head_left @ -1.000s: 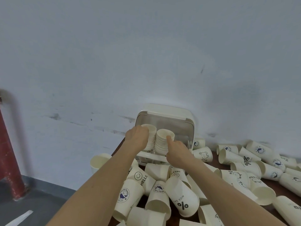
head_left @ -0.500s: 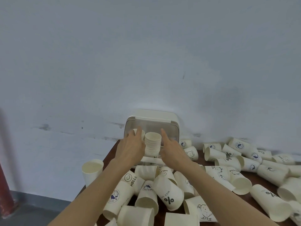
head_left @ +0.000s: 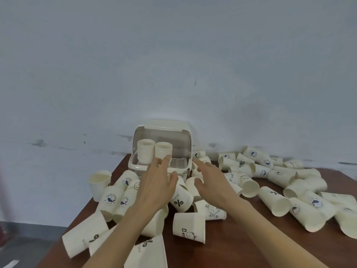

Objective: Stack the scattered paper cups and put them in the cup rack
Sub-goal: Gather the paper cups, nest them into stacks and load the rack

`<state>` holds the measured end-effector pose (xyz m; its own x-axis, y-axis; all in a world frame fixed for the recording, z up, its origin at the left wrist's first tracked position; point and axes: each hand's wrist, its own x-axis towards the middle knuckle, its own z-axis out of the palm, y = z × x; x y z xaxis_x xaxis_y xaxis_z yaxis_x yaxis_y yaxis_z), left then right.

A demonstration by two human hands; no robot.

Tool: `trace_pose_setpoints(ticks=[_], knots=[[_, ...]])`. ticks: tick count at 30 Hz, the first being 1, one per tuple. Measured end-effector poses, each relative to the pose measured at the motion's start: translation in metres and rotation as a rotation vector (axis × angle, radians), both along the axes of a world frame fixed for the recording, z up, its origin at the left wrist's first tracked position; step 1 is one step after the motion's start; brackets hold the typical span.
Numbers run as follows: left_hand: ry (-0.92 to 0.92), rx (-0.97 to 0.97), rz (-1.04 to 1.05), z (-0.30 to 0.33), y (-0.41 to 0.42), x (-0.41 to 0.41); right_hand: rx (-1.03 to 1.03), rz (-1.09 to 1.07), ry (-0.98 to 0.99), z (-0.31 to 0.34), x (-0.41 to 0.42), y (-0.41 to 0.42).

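Note:
A cream cup rack (head_left: 135,165) with its lid raised stands at the table's back edge against the wall. Two stacks of paper cups stand upright inside it: the left stack (head_left: 145,152) and the right stack (head_left: 163,151). My left hand (head_left: 157,182) hovers in front of the rack with fingers spread, holding nothing. To its right, my right hand (head_left: 214,180) is open too, palm down above the scattered cups. Several loose cream paper cups lie on their sides around both hands, among them one with a percent sign (head_left: 180,199).
The brown table (head_left: 241,246) ends at a left edge near an upright cup (head_left: 99,182). Many more loose cups (head_left: 274,203) are strewn across the right side. A grey-white wall stands directly behind the rack.
Both hands have let go of the two stacks, pulled back from the rack toward me and opened. The camera view has shifted so the rack sits further back.

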<state>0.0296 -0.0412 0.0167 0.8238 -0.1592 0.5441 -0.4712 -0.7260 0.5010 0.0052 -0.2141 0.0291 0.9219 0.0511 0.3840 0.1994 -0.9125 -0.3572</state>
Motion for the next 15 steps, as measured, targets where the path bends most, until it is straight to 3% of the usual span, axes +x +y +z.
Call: trace_pose_setpoints(ticks=[9,15], knots=[[0.021,-0.228,-0.045,-0.019,0.003,-0.05,0.083,0.003,-0.036,-0.018,-0.048,-0.003],[0.045,-0.238,-0.029,-0.027,0.007,-0.062,0.093,0.018,-0.032,-0.027,-0.068,-0.002]])
